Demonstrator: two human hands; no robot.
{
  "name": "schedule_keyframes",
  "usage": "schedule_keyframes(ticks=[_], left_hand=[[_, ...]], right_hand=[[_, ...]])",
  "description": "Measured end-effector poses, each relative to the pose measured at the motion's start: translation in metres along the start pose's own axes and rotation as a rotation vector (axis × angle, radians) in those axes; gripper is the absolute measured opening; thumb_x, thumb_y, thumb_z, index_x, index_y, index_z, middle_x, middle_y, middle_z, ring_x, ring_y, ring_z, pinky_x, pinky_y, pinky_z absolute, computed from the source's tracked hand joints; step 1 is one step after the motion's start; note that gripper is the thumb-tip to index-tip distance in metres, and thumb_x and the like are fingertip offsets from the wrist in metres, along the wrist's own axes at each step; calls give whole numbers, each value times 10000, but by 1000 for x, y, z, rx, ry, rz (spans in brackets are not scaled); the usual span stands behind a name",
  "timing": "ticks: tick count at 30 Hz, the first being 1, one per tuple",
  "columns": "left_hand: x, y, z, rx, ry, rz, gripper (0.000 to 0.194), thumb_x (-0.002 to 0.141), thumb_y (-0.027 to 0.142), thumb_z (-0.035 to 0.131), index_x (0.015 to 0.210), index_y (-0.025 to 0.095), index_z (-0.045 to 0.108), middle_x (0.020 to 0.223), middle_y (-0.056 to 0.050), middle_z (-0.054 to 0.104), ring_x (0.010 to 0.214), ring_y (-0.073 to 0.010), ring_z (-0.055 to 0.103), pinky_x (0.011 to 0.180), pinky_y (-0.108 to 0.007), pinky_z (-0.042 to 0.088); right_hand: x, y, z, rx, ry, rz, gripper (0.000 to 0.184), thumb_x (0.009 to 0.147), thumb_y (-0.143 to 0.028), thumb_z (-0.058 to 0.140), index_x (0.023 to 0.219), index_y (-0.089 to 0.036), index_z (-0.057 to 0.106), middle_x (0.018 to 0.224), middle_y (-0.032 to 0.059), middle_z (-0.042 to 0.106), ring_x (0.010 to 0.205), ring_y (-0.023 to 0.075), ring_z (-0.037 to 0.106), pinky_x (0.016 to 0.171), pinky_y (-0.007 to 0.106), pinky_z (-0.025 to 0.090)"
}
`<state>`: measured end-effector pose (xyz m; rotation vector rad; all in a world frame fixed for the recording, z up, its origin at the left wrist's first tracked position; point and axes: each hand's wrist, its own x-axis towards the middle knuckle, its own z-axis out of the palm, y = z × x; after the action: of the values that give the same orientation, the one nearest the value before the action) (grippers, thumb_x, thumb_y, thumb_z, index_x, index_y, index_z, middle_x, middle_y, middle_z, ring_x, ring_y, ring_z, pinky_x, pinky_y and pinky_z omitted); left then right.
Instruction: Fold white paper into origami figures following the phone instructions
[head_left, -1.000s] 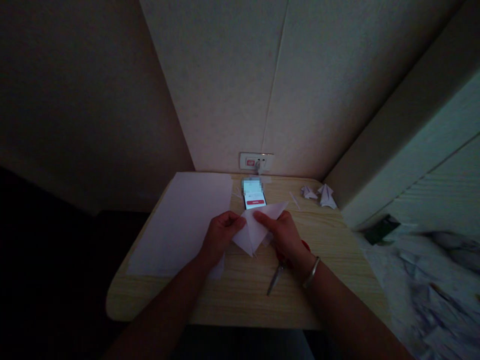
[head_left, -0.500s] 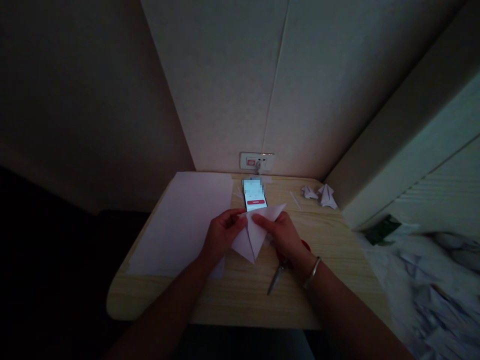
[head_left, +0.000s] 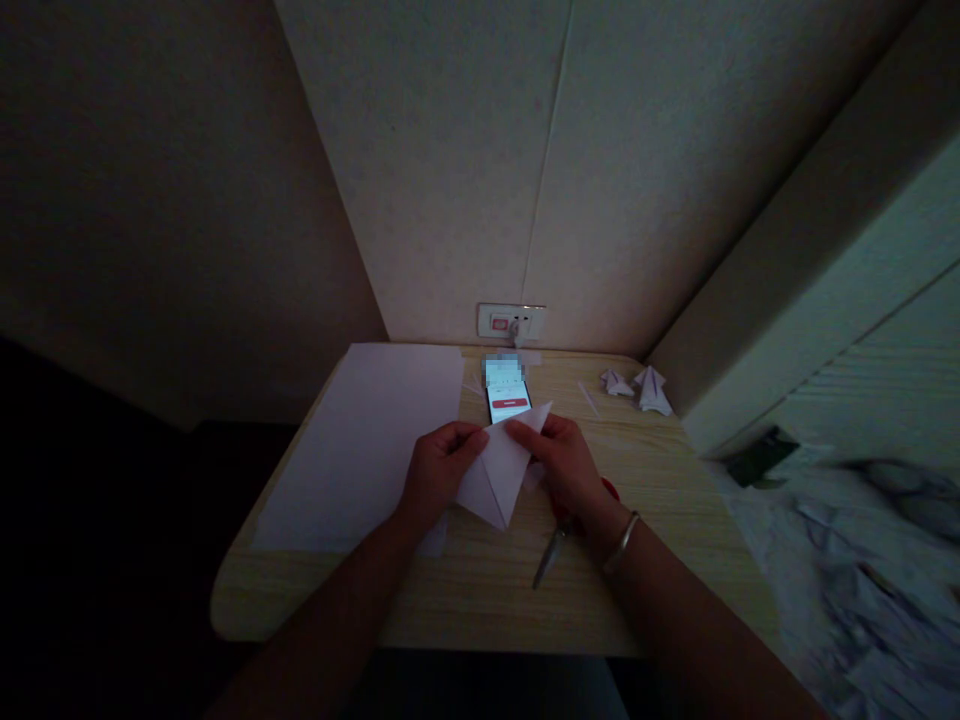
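A folded piece of white paper (head_left: pixel 501 470), with a crease down its middle and a point at the bottom, is held between both hands above the table. My left hand (head_left: pixel 441 462) pinches its upper left edge between thumb and fingers. On the upper right, my right hand (head_left: pixel 564 455) grips it, thumb on top and fingers behind. Red-handled scissors (head_left: pixel 553 555) lie partly hidden under my right hand and wrist, blades toward me. Just beyond the paper is a lit phone (head_left: pixel 508 385), its lower end covered by the paper.
White paper sheets (head_left: pixel 367 440) cover the left of the wooden table (head_left: pixel 465 610). Two small folded paper figures (head_left: pixel 652 390) stand at the back right, near thin paper strips (head_left: pixel 589 398). A wall socket (head_left: pixel 511 321) with a plug is behind. Crumpled papers (head_left: pixel 877 610) lie at right.
The folded paper has turned slightly, its right tip now nearer the phone and its fold lying flatter. My left fingers have closed more on its edge.
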<state>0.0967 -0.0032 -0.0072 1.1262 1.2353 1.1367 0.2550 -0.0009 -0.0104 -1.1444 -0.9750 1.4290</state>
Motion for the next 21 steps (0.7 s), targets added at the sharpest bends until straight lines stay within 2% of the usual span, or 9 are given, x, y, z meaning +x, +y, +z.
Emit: schedule_keyframes(ticks=[3,8,15,21], left_hand=[[0,0,0,-4,-1,-18,248,660,388,705,703,147,668,604,14,629,526,-99,504,494,-200,359],[0,0,0,12,-8,10,250,676,393,688,707,146,663,605,17,619,535,-97,497,505,-197,352],[-1,-1,0,21,-26,50,242,699,383,668,727,144,653,617,23,613,553,-93,497,523,-191,359],[-2,-2,1,39,-48,89,231,714,376,657,724,146,649,611,26,602,555,-92,494,529,-192,361]], right_hand=[[2,-3,-3,-3,63,-50,260,661,-413,732,707,-161,684,579,-10,637,470,102,508,467,221,373],[4,-9,-7,-31,99,-132,278,688,-417,711,602,-174,607,488,-45,534,432,73,432,443,201,318],[7,-11,-10,5,135,-178,268,690,-412,717,630,-184,591,500,-52,518,439,73,422,451,202,317],[6,-13,-12,-23,221,-238,343,738,-440,674,543,-178,569,483,-42,491,464,80,419,477,213,320]])
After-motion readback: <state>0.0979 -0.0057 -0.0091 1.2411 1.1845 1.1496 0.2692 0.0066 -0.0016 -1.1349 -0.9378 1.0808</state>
